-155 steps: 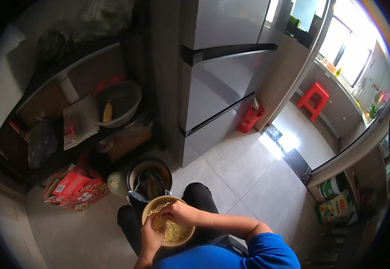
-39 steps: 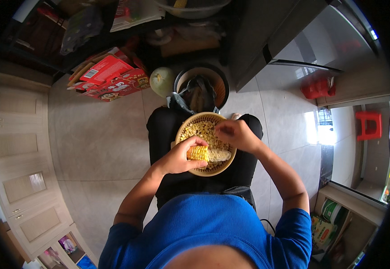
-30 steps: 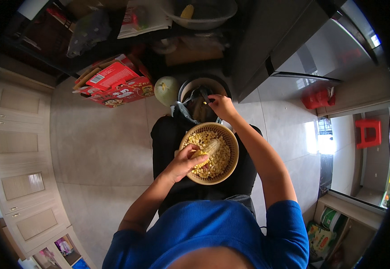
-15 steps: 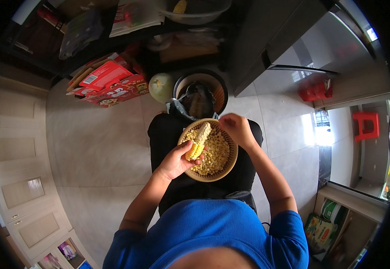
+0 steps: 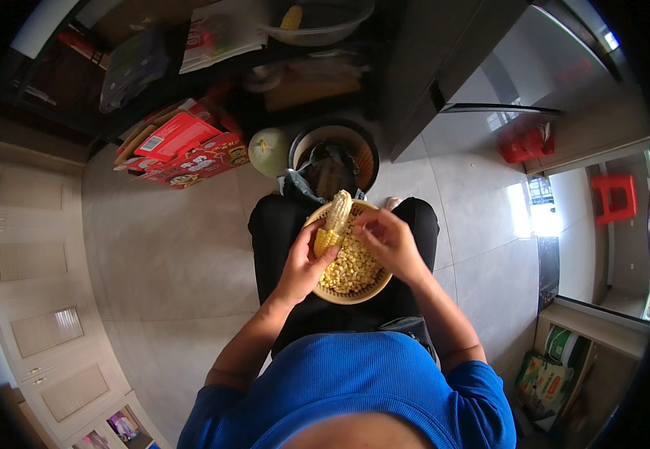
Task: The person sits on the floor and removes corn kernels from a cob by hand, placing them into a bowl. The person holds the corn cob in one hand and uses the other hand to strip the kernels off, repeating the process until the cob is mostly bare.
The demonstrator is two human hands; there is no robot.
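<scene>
The left hand (image 5: 302,262) is gripping a corn cob (image 5: 332,223) over a kernel-filled basket (image 5: 351,293) (on the lap); the right hand (image 5: 386,239), fingers curled, is seemingly picking at it.

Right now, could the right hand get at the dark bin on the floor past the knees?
Probably yes. The right hand is free, resting over the bowl of kernels, and the bin stands open just beyond the knees with nothing between.

Yellow kernels (image 5: 351,262) are seen in a tan woven basket (image 5: 340,295); the corn cob (image 5: 332,222) is shown pale yellow, the boxes (image 5: 183,150) red, the stool (image 5: 615,196) red.
</scene>
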